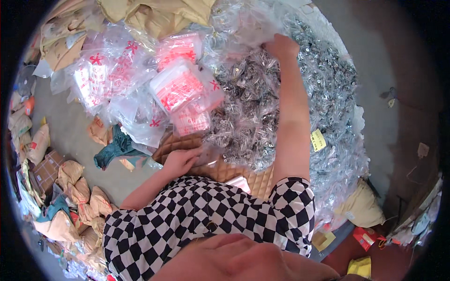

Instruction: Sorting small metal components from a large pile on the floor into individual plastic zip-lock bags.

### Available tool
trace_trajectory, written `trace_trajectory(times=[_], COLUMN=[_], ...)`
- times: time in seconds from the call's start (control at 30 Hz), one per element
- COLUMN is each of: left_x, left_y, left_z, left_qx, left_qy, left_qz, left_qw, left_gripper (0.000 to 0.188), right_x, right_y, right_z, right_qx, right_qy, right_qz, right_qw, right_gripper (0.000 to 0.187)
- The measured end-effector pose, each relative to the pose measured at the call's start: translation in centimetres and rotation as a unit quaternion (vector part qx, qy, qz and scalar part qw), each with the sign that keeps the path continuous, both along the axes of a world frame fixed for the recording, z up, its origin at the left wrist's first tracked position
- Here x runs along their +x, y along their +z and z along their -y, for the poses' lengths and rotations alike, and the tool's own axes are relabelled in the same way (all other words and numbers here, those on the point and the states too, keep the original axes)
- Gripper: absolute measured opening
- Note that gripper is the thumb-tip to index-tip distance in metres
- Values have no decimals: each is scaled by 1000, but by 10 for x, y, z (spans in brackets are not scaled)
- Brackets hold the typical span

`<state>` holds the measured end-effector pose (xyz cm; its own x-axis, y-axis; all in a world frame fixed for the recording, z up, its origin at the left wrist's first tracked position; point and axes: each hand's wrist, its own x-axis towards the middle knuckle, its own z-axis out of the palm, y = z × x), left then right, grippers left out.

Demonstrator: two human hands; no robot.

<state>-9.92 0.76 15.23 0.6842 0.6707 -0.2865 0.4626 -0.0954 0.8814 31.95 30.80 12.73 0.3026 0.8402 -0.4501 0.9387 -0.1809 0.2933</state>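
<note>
Close to my body, my left hand point(182, 160) has its fingers together at the edge of a small clear plastic bag point(209, 157). My right arm stretches to the far side, where my right hand point(282, 47) is closed at a crumpled clear plastic bag point(255, 33); its fingertips are partly hidden. Between the hands spreads a heap of small metal parts in clear bags point(251, 100), too small to name exactly. Packs of clear zip bags with red print point(180, 86) lie left of this heap.
More bagged metal parts point(328, 89) pile up on the right. Large clear bags with red print point(105, 77) and brown sacking point(161, 16) lie at far left. A brown quilted mat point(260, 180) shows beneath the heap. Several tan sacks point(77, 187) crowd the left floor; a yellow label point(318, 140) lies right.
</note>
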Motion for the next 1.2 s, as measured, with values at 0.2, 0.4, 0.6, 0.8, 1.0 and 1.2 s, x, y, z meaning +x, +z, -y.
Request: trace_trajectory(times=[0.2, 0.4, 0.6, 0.8, 1.0, 1.2], left_x=[2, 9, 12, 14, 11, 10], left_y=[-8, -2, -12, -26, -31, -37], left_z=[-6, -21, -28, -34, -33, -39], left_qx=[37, 67, 115, 157, 184, 181], left_qy=[6, -10, 6, -11, -39, -11], left_qz=[43, 26, 28, 49, 48, 48], left_qw=[998, 997, 993, 986, 981, 982], left_gripper=[32, 33, 25, 19, 18, 24], right_x=[-5, -71, -15, -28, -97, -111], right_y=[-4, 42, 61, 36, -14, -64], right_z=[23, 156, 263, 284, 233, 217], right_qx=[97, 74, 93, 231, 150, 108], right_qy=[45, 196, -108, -464, -205, -172], right_qz=[15, -45, -433, -670, -626, -382], right_qw=[994, 977, 890, 531, 738, 902], right_gripper=[30, 9, 25, 48, 74, 74])
